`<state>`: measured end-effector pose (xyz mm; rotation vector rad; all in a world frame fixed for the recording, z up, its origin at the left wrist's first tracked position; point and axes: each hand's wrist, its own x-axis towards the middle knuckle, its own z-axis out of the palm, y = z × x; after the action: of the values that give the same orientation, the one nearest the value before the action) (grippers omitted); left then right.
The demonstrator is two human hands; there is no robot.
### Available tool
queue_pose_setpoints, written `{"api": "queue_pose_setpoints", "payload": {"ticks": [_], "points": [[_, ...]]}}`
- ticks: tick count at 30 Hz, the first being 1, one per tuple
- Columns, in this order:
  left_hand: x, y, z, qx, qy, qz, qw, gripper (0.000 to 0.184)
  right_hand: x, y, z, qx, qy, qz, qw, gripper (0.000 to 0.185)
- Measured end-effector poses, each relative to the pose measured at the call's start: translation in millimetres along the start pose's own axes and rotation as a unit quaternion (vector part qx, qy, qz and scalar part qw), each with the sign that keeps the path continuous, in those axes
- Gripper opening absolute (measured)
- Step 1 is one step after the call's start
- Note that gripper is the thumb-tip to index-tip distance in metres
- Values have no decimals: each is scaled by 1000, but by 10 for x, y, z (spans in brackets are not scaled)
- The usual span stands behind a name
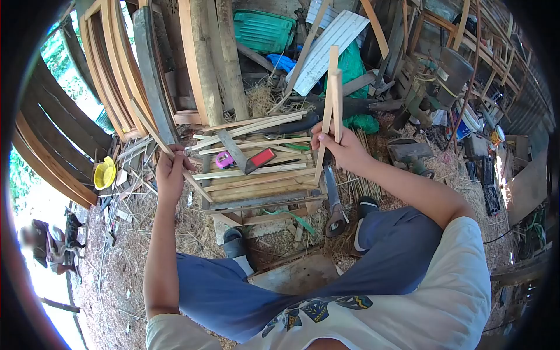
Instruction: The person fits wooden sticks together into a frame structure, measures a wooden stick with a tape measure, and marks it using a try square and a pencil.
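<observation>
My left hand (pixel 170 172) is closed around a thin wooden strip (pixel 147 125) that slants across the left end of a low slatted bench. In my right hand (pixel 345 149), two wooden strips (pixel 336 96) stand nearly upright, pinched between the fingers and crossing each other. Between my hands, on the bench (pixel 256 197), lie several loose strips (pixel 256 124). A pink tape measure (pixel 224 159) rests there beside a try square (pixel 260 160) with a red face on its handle. A dark pencil-like stick (pixel 287 161) lies to the right of the square.
A handsaw (pixel 332 195) leans at the bench's right end. Wood shavings and offcuts cover the ground. A yellow basin (pixel 105 173) sits at left, near leaning timber frames (pixel 116 64). Behind are a green crate (pixel 264 30) and a white board (pixel 329 52). A person (pixel 49 245) is at far left.
</observation>
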<state>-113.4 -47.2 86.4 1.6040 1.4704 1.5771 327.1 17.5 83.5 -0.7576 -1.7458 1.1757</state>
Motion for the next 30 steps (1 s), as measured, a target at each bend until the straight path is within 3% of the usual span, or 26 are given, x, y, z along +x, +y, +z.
{"api": "queue_pose_setpoints", "payload": {"ticks": [16, 19, 22, 30], "points": [[17, 0, 24, 17, -11, 8, 1000, 16, 30, 4, -180, 6, -74, 59, 995, 21], [17, 21, 36, 31, -4, 21, 999, 16, 32, -37, -214, -76, -79, 53, 993, 22], [9, 49, 34, 32, -10, 10, 999, 16, 26, -153, -250, -90, -99, 100, 986, 25], [8, 24, 40, 9, -15, 13, 1000, 16, -7, -176, -279, -114, -109, 85, 984, 25]]}}
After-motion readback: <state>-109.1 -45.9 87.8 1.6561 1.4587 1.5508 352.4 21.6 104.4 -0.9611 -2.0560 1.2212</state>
